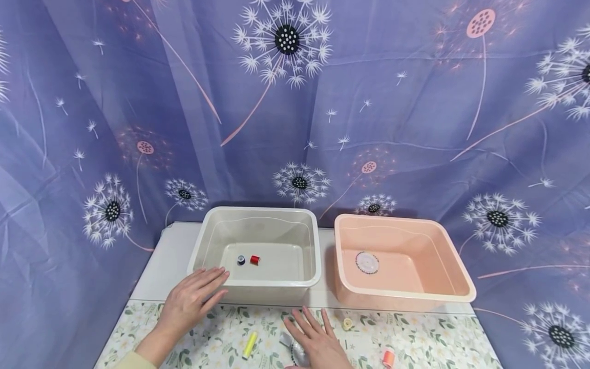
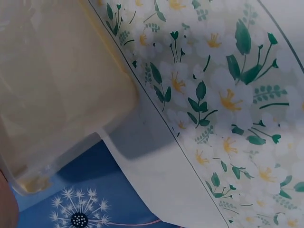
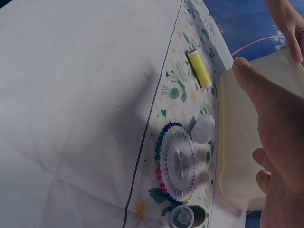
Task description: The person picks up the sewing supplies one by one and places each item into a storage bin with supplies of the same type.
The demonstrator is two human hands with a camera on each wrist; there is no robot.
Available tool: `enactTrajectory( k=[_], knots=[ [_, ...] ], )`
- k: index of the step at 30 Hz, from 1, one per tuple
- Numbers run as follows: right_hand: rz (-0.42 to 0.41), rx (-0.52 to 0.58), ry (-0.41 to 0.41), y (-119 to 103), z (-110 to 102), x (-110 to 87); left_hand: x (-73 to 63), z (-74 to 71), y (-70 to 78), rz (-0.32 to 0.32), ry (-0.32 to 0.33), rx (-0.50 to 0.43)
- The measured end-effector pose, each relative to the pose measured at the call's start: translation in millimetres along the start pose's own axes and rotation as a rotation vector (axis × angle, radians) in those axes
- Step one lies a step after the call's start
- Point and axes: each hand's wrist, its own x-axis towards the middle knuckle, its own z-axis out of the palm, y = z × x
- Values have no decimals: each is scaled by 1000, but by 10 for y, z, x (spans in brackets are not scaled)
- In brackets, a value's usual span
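Observation:
My left hand (image 1: 191, 300) is at the near left corner of the grey bin (image 1: 262, 283), its fingers stretched out at the rim, holding nothing. In the bin lie a blue thread spool (image 1: 241, 260) and a red thread spool (image 1: 255, 260). My right hand (image 1: 318, 341), fingers spread, is over the flowered cloth, partly covering a wheel of bead-headed pins (image 3: 178, 161) in the head view. Beside that wheel, the right wrist view shows a white spool (image 3: 203, 129) and an olive-green spool (image 3: 197, 216). A yellow thread spool (image 1: 249, 345) lies between the hands.
Right of the grey bin stands a pink bin (image 1: 405, 295) holding another pin wheel (image 1: 367, 262). A cream spool (image 1: 347, 324) and an orange spool (image 1: 388, 359) sit on the flowered cloth (image 1: 433, 338) right of my right hand. A blue dandelion curtain (image 1: 258, 169) hangs behind the bins.

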Motion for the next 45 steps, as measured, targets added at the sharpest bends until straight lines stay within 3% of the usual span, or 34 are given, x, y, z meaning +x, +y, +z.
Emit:
enactTrajectory(
  k=[10, 18, 22, 28, 36, 40, 45],
  knots=[
    [-17, 50, -28, -24, 46, 24, -28, 31, 25, -48, 29, 42],
    [-105, 37, -50, -72, 115, 98, -3, 38, 34, -19, 91, 48],
    [-139, 74, -71, -125, 135, 170, -21, 35, 35, -45, 59, 48],
    [-227, -17, -16, -210, 179, 306, -42, 48, 30, -72, 22, 44],
    [-313, 219, -21, -285, 195, 459, -7, 51, 36, -41, 77, 36],
    [-313, 232, -40, -320, 193, 525, -6, 69, 29, -15, 115, 44],
    [-306, 244, -92, -324, 218, 599, -12, 82, 28, -17, 117, 43]
  ],
)
